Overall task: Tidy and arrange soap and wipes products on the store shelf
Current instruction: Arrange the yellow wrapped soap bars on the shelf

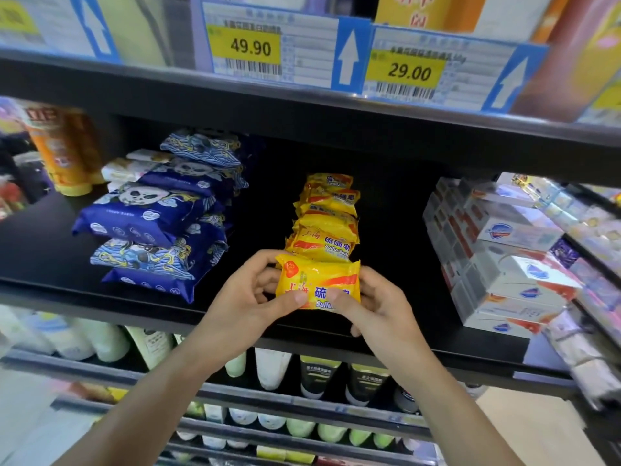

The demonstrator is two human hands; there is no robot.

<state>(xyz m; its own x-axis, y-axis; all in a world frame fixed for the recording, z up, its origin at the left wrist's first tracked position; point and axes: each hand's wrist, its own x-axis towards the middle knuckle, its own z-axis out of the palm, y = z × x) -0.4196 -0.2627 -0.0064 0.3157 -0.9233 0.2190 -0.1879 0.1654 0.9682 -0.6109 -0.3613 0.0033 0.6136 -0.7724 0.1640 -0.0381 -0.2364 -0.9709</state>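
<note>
Both hands, L (250,294) & R (373,306), pinch front sulfur soap pack (317,282) at shelf (235,317) front edge, prob. squaring it w/ yellow row (327,216).

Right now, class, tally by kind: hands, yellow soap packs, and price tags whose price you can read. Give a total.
Hands: 2, left hand and right hand
Yellow soap packs: 6, held pack plus 5 visible in row
Readable price tags: 2, 49.90 tag, 29.00 tag
Total: 10
</note>
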